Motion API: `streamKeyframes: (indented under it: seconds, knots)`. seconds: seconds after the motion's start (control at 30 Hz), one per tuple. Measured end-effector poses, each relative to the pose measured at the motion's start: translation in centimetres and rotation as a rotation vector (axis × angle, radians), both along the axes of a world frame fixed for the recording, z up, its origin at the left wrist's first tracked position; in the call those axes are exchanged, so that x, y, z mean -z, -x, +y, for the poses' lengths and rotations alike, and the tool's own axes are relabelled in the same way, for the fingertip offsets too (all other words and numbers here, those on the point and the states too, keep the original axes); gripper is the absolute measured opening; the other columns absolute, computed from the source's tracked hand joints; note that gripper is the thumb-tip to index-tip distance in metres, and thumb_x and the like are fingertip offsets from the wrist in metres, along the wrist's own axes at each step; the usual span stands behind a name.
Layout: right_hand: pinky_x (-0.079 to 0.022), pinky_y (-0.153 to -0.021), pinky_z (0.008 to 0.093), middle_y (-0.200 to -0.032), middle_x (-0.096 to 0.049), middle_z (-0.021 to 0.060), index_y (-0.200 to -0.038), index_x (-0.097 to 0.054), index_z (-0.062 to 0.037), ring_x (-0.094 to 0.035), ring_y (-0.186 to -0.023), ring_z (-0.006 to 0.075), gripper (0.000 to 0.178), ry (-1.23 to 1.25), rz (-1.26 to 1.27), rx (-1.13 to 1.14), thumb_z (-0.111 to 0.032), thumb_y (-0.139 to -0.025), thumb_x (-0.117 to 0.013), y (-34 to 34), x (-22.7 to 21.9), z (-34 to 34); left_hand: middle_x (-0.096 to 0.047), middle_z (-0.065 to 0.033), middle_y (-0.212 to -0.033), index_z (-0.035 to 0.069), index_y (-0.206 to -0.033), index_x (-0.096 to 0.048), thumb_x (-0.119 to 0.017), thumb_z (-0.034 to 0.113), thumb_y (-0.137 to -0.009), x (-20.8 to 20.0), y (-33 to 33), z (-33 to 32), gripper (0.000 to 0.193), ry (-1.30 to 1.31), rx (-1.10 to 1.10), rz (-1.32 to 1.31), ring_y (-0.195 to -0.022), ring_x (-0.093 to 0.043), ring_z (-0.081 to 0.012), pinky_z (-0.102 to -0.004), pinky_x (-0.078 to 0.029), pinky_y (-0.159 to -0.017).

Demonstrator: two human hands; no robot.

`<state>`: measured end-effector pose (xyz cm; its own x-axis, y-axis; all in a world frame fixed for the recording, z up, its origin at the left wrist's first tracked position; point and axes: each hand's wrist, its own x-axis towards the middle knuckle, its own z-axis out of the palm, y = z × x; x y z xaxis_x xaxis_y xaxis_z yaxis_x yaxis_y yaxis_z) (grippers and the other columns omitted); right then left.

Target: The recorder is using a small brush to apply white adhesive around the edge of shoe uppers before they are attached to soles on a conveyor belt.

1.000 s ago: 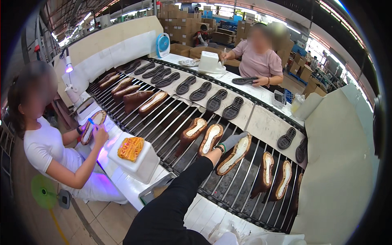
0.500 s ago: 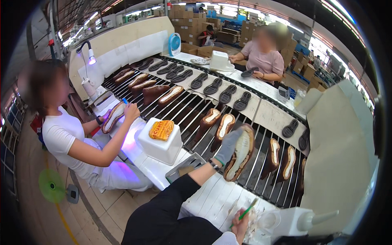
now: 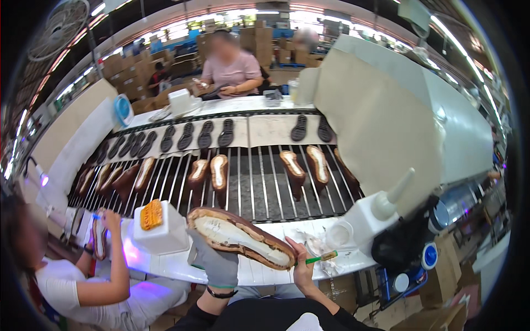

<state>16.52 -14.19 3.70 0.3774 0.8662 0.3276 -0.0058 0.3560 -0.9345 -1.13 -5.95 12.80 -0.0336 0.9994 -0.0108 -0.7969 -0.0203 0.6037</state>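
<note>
While a box (image 3: 161, 240) stands on the bench (image 3: 165, 265), the left hand (image 3: 218, 266) grips the shoe (image 3: 240, 237) over the bench's near edge, the right hand (image 3: 302, 270), holding a brush (image 3: 324, 257), touches its end, and a bottle (image 3: 369, 218) stands farther right on the bench.

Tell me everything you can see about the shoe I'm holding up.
The brown shoe, leather-like, has no sole attached. Its underside faces the camera: a long whitish middle framed by an uneven, brown-and-tan folded edge. It slants, wider end upper left, narrower end lower right, in front of the white table. The gloved left hand holds it near the wider end; the right hand seems to touch the narrower tip.
</note>
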Motion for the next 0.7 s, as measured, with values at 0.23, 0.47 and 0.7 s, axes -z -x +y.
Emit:
streamKeyframes:
  seconds: [0.23,0.47,0.7]
  knots:
    - [-0.050,-0.067,0.0274,-0.096,-0.063,0.0061,-0.110,-0.058,-0.0006,-0.061,-0.079,0.0116,0.041,0.039,0.818,0.248,-0.040,-0.105,-0.045,-1.1,-0.1,4.9,-0.037,-0.0135,-0.148,0.001,-0.151,-0.024,-0.084,0.017,-0.077,3.0,0.4,-0.8,0.096,-0.864,0.329,1.077,-0.136,-0.037,-0.0241,-0.0389,-0.030,-0.114]
    - [-0.049,-0.067,0.0335,-0.078,-0.068,0.0072,-0.091,-0.069,-0.0032,-0.064,-0.071,0.0172,0.035,0.338,-0.386,0.266,-0.037,-0.096,-0.062,-7.6,-3.8,6.5,-0.053,-0.0099,-0.140,0.007,-0.140,-0.050,-0.082,0.023,-0.081,9.7,-1.8,1.8,0.069,-0.537,0.094,0.933,-0.127,-0.051,-0.0238,-0.0397,-0.038,-0.111]
    - [-0.049,-0.067,0.0347,-0.081,-0.071,0.0092,-0.092,-0.070,-0.0030,-0.067,-0.071,0.0216,0.022,0.547,-0.471,0.494,-0.022,-0.082,-0.076,-14.3,-3.0,-0.8,-0.054,-0.0101,-0.140,0.003,-0.140,-0.048,-0.075,0.023,-0.088,20.7,-0.8,0.0,0.062,-0.409,-0.004,1.186,-0.125,-0.051,-0.0242,-0.0360,-0.040,-0.108]
